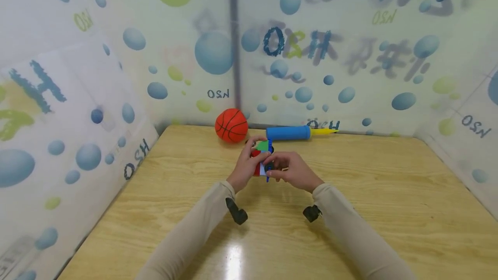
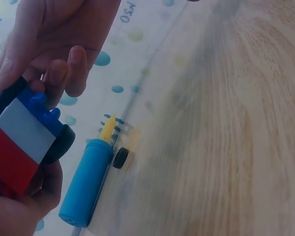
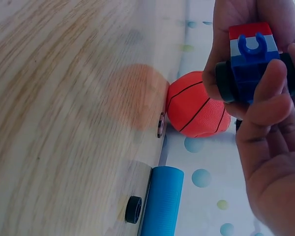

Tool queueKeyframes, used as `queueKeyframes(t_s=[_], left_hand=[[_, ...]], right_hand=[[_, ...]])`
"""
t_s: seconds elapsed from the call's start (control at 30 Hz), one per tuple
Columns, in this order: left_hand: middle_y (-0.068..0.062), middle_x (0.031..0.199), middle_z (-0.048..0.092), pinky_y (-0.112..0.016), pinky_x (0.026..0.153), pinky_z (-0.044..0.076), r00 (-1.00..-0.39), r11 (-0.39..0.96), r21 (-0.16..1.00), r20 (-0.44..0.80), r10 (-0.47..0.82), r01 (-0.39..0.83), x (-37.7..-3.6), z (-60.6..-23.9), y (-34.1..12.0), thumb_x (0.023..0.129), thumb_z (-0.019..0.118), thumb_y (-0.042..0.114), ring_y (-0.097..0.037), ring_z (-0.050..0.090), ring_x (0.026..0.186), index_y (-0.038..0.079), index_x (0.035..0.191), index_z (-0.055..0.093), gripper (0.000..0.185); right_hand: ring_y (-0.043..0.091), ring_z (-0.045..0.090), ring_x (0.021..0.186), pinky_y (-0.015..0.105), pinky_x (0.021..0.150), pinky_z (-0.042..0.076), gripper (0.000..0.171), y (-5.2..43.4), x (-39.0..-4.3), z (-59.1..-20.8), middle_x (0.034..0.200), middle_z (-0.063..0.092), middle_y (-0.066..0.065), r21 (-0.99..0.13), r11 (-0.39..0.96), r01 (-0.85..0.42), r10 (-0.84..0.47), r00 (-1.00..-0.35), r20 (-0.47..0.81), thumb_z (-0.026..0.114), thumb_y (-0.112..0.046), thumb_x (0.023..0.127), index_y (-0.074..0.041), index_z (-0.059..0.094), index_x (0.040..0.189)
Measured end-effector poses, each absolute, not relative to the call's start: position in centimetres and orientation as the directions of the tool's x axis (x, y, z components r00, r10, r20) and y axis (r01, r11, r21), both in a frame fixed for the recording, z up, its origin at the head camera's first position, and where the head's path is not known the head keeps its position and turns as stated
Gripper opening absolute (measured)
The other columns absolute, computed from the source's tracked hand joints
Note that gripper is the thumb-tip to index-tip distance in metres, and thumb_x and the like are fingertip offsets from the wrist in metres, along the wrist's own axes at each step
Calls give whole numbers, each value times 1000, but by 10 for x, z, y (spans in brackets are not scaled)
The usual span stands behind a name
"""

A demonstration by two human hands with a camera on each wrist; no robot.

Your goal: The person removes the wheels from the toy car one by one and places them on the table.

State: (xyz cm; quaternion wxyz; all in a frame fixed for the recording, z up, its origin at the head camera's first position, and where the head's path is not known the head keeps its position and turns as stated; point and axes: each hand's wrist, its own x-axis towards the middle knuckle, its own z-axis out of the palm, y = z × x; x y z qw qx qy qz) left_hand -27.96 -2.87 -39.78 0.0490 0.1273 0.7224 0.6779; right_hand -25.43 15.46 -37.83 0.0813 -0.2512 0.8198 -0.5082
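A small toy block car (image 1: 263,146) with red, white, green and blue bricks is held up over the table between both hands. My left hand (image 1: 244,165) grips its body, with the thumb across the bricks. At the car's near end, my right hand (image 1: 294,170) pinches a black wheel (image 2: 8,99) between thumb and fingers. Another black wheel (image 2: 60,143) is on the opposite side of the blue brick. A blue hook-shaped piece (image 3: 252,45) sticks out at that end. The fingers hide part of the car.
An orange-red basketball (image 1: 231,125) sits at the wooden table's (image 1: 381,211) back edge. To its right lies a blue hand pump (image 1: 288,133) with a yellow nozzle. A loose black wheel (image 3: 133,209) is beside the pump, and a small dark ring-like piece (image 3: 161,125) is near the ball.
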Motion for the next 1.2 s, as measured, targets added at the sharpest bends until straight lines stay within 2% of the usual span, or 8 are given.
queueKeyframes(t_s=[0.1, 0.2, 0.33, 0.47, 0.73, 0.9, 1.2], left_hand=[[-14, 142, 46, -29, 83, 53, -964, 42, 992, 102, 246, 115, -279, -398, -29, 101, 59, 25, -29, 51, 122, 21, 142, 45, 44], [-15, 139, 48, -29, 81, 54, -963, 34, 993, 104, 249, 116, -278, -398, -29, 101, 58, 25, -27, 53, 119, 20, 142, 45, 44], [-15, 132, 52, -29, 81, 54, -959, 11, 994, 105, 263, 112, -278, -397, -29, 101, 58, 24, -25, 54, 114, 23, 141, 46, 41], [-13, 136, 50, -28, 82, 53, -958, 1, 994, 105, 266, 110, -278, -397, -30, 101, 58, 23, -24, 55, 115, 24, 139, 47, 39], [-23, 140, 47, -26, 79, 53, -951, 3, 992, 118, 285, 124, -277, -400, -31, 103, 56, 20, -23, 57, 110, 16, 143, 43, 42], [-20, 130, 53, -26, 76, 54, -949, -12, 992, 123, 289, 125, -275, -400, -30, 102, 56, 19, -19, 60, 100, 21, 141, 45, 40], [-21, 124, 54, -27, 73, 55, -946, -1, 992, 118, 302, 124, -276, -404, -29, 103, 56, 16, -18, 60, 93, 19, 143, 43, 43]], right_hand=[[40, 63, 71, 26, 53, 48, 25, 154, -253, -378, 83, 64, 12, -873, 355, -335, -488, -863, 132, 74, -13, 91, -5, 69, 114], [34, 63, 68, 27, 53, 48, 25, 153, -252, -379, 82, 63, 11, -873, 355, -333, -475, -869, 138, 74, -13, 90, -6, 69, 113], [25, 62, 64, 36, 59, 54, 23, 150, -253, -380, 80, 62, 8, -878, 343, -334, -462, -874, 152, 75, -13, 90, -6, 69, 111], [24, 60, 61, 44, 63, 57, 21, 148, -253, -380, 77, 61, 8, -884, 321, -340, -460, -872, 168, 76, -10, 89, -3, 69, 107], [18, 55, 57, 37, 58, 54, 25, 144, -253, -379, 74, 59, 7, -898, 309, -313, -465, -874, 144, 75, -6, 88, 6, 65, 107], [19, 55, 58, 37, 58, 54, 25, 145, -254, -380, 73, 60, 6, -906, 315, -281, -455, -883, 116, 75, -4, 88, 7, 64, 107], [19, 55, 59, 29, 56, 51, 19, 145, -253, -381, 74, 62, 5, -919, 312, -241, -451, -889, 80, 74, -3, 88, 5, 65, 103]])
